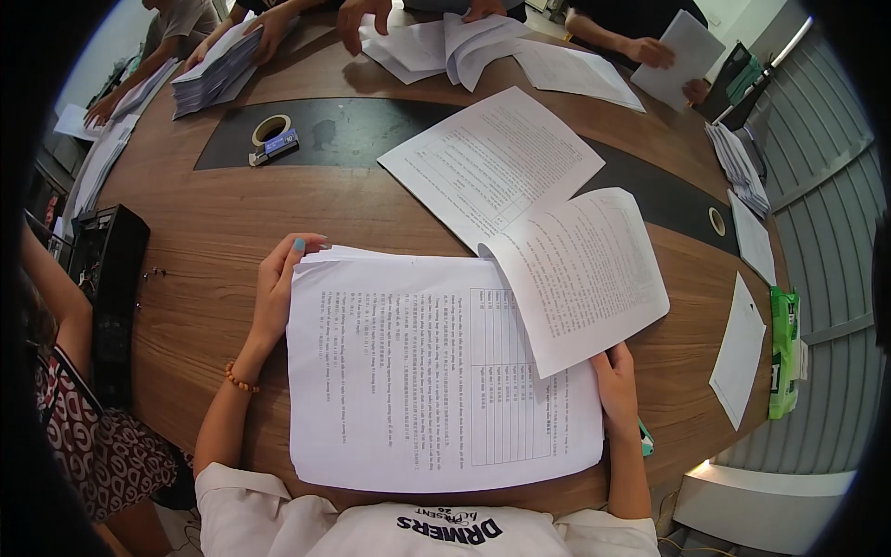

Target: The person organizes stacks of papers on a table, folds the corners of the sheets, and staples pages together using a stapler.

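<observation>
A thick stack of printed sheets lies in front of me at the table's near edge, its text running sideways. My left hand is closed around the stack's upper left edge. At the right edge, my right hand grips the stack's side, its fingers partly hidden by paper. A turned-up printed sheet curls over the stack's upper right corner, just above that hand. Beyond it, another printed sheaf lies flat on the table.
Across the wooden table, other people's hands handle papers. A tape roll touches a small blue box. A black device stands left; a green packet lies right. Someone sits close on my left.
</observation>
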The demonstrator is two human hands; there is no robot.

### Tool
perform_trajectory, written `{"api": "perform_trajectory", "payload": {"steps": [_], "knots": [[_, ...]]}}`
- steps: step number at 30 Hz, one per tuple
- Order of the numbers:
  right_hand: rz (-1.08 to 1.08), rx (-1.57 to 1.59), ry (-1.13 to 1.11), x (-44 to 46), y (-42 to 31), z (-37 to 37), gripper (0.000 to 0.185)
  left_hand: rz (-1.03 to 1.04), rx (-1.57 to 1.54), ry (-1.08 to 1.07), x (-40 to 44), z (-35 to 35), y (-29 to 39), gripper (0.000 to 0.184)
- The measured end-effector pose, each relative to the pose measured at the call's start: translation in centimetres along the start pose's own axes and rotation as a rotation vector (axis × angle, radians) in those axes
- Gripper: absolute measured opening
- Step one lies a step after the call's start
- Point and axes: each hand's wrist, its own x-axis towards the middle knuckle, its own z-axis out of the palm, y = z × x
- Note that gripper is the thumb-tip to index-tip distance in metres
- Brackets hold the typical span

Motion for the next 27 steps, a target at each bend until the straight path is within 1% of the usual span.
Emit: {"api": "perform_trajectory", "payload": {"steps": [19, 21, 22, 24, 25, 27], "knots": [[-0.011, 0.012, 0.01, 0.0, 0.08, -0.01, 0.034, -0.001, 0.002, -0.01, 0.02, -0.07, -0.13, 0.034], [0.026, -0.012, -0.005, 0.01, 0.01, -0.08, 0.04, 0.002, 0.0, -0.006, 0.02, -0.1, -0.26, 0.034], [0.026, -0.012, -0.005, 0.03, -0.03, 0.04, 0.04, 0.002, 0.0, -0.006, 0.03, -0.12, -0.29, 0.034], [-0.027, 0.002, -0.008, 0.18, -0.17, 0.39, 0.049, 0.005, -0.003, -0.009, 0.05, -0.13, -0.3, 0.034], [-0.027, 0.002, -0.008, 0.31, -0.19, 0.36, 0.049, 0.005, -0.003, -0.009, 0.04, -0.12, -0.3, 0.034], [-0.092, -0.008, -0.08, 0.57, -0.18, 0.25, 0.054, 0.003, -0.009, -0.005, 0.03, -0.07, -0.28, 0.034]]}}
